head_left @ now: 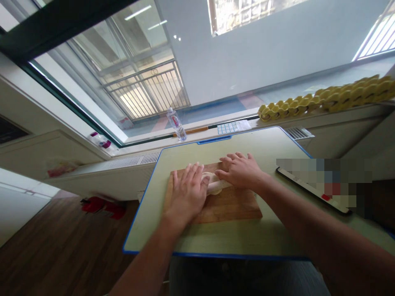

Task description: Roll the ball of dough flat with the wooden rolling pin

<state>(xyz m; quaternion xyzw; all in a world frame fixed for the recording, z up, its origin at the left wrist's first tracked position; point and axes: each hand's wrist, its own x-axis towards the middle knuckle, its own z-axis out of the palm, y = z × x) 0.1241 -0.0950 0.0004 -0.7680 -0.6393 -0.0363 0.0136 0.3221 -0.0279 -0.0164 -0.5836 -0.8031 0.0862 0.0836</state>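
**Two flattened hands over a pale rod and dough**

The pale dough [217, 192] lies on the wooden board [228, 210], below and between the two hands, its rim showing past the rod. Across it runs a smooth pale rod [220, 186], probably a rolling pin; both of its ends are hidden by the hands, so its full length cannot be told.

The left hand [189, 196] covers the rod's near-left end, fingers extended and slightly fanned over the board, thumb angled inward. The right hand [242, 169] bears on the other end in the same way, fingers stretched forward and apart, thumb pointing toward the dough. Neither appears to be curled around anything. Placing one palm at each end probably spreads the pressure evenly and leaves the middle in sight.

The board sits slightly askew on the pale green table [151, 230], close to the person's body, a spot that seems chosen to let the arms press down from above. It likely also keeps the dough off the tabletop.

Farther out, a flat, dark-edged object [308, 187] lies right of the forearm, partly blurred. Beyond the table, a clear plastic bottle [177, 125] stands on the windowsill.
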